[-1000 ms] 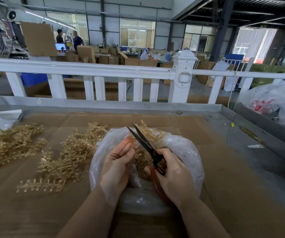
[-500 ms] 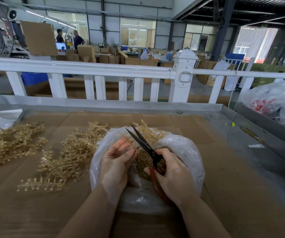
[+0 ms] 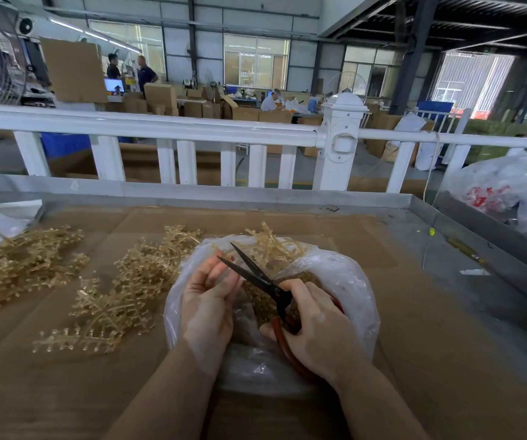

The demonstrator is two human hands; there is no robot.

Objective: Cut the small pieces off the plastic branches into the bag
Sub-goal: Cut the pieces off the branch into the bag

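Cardboard-covered table (image 3: pixel 414 328) bears a clear bag (image 3: pixel 348 281) and golden plastic branches (image 3: pixel 122 296).

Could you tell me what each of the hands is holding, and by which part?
The right hand grips the scissors by their red handles, blades open. Whether the left hand holds anything cannot be told.

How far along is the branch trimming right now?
Partly done: the bag already holds cut pieces and bare stems. In hand: the right hand holds open scissors over the bag, beside the left hand; what it holds is unclear. Left: two piles of branches on the cardboard.
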